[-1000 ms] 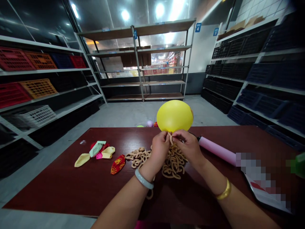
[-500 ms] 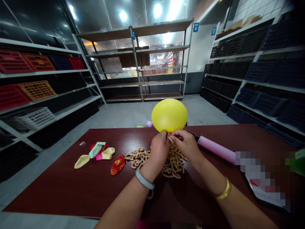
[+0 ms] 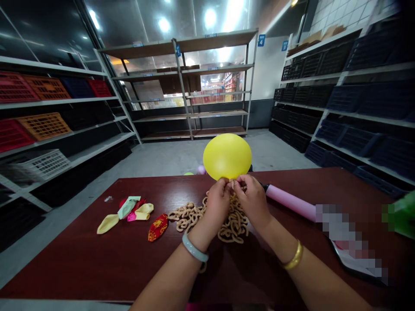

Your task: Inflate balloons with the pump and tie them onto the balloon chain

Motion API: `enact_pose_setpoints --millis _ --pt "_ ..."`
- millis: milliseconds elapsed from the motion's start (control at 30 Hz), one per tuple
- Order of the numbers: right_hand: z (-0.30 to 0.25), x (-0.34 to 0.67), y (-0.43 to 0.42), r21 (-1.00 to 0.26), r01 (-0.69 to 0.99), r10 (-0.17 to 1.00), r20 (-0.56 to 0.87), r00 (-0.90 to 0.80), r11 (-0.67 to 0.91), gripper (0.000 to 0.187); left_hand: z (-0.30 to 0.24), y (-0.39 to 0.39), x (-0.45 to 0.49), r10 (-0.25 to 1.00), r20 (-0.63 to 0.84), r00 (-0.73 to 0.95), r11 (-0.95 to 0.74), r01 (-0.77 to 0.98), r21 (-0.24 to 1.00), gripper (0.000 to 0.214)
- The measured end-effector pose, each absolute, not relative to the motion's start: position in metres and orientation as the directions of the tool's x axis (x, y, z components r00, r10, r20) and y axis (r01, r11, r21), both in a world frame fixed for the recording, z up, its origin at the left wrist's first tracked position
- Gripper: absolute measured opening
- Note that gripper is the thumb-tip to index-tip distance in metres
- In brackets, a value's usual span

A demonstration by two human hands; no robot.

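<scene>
An inflated yellow balloon (image 3: 227, 155) is held up over a dark red table (image 3: 97, 259). My left hand (image 3: 218, 203) and my right hand (image 3: 252, 200) meet just under it, both pinched on the balloon's neck, with a thin tan band between the fingertips. Beneath my hands lies a heap of tan rubber bands (image 3: 194, 214). A pink hand pump (image 3: 288, 201) rests on the table right of my right hand.
Several flat uninflated balloons (image 3: 129, 209) and a red patterned one (image 3: 158, 226) lie at the table's left. A green object (image 3: 400, 216) and papers sit at the right edge. Small inflated balloons (image 3: 201, 169) show beyond the table. Metal shelves with crates line the room.
The balloon and both hands have drifted slightly left, and my fingers have closed tighter together at the neck. Nothing on the table has moved.
</scene>
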State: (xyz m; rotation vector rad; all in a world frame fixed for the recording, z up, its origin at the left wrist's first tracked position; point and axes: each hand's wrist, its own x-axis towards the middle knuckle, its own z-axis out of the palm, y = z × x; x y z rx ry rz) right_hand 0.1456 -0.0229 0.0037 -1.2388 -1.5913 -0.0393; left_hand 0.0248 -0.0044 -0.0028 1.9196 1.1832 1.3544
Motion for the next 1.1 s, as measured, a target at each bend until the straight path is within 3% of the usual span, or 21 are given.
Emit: enact_pose_setpoints --millis 233,433,533,700,933,1100 --pt "0.005 0.146 -0.027 -0.396 0.768 0.622 0.783 -0.003 0.503 0.014 -0.001 -0.002 0.021 0.872 0.479 0.101 -0.485 0.312 0.817 0.014" --pt "0.008 0.146 -0.029 -0.361 0.75 0.592 0.805 -0.049 0.553 0.016 0.0 -0.006 0.026 0.949 0.316 0.022 -0.316 0.094 0.944 0.017" --pt "0.008 0.148 -0.028 -0.455 0.666 0.615 0.788 -0.008 0.591 0.014 0.002 -0.008 0.026 0.952 0.304 0.023 -0.305 0.066 0.95 0.019" --pt "0.009 0.152 -0.025 -0.73 0.379 0.756 0.645 0.11 0.568 0.017 0.0 -0.008 0.022 0.915 0.401 0.05 -0.404 0.158 0.901 0.014" --pt "0.011 0.155 -0.02 -0.914 0.071 0.912 0.405 0.07 0.4 0.024 -0.006 -0.005 0.019 0.863 0.495 0.098 -0.501 0.276 0.82 0.012" --pt "0.015 0.151 -0.023 -0.955 -0.104 0.96 0.272 0.061 0.277 0.03 -0.002 -0.008 0.019 0.865 0.492 0.092 -0.495 0.309 0.812 0.009"
